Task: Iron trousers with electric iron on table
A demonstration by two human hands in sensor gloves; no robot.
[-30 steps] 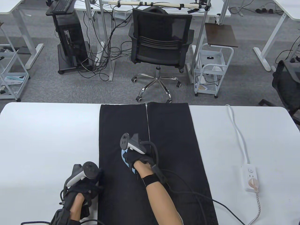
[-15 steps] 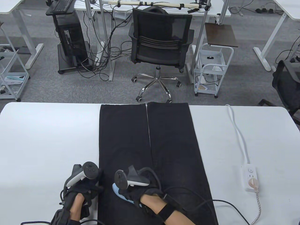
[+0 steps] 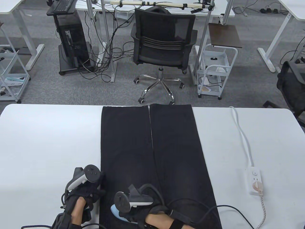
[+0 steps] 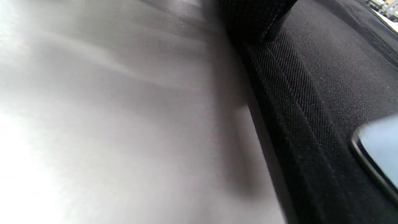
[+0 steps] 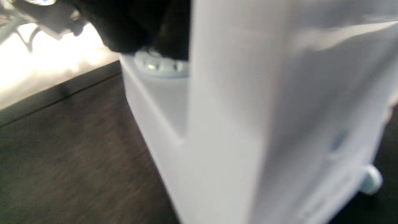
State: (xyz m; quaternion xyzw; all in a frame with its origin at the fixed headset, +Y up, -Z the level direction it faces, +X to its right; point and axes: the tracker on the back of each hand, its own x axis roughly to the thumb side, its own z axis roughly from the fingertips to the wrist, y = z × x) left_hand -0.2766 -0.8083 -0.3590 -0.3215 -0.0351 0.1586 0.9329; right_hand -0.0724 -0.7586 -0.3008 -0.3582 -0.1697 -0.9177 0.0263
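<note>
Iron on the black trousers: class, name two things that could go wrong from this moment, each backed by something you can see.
1. The left hand rests at the trousers' left edge, close to the iron that the right hand grips; a sideways stroke might burn it.
2. Glove cables trail over the cloth beside the iron; they could snag or touch the hot plate.

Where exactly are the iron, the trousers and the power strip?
iron (image 3: pixel 115 211), table view, its pale blue nose.
trousers (image 3: pixel 176 143), table view, middle of one leg.
power strip (image 3: pixel 254 182), table view, its white top face.
</note>
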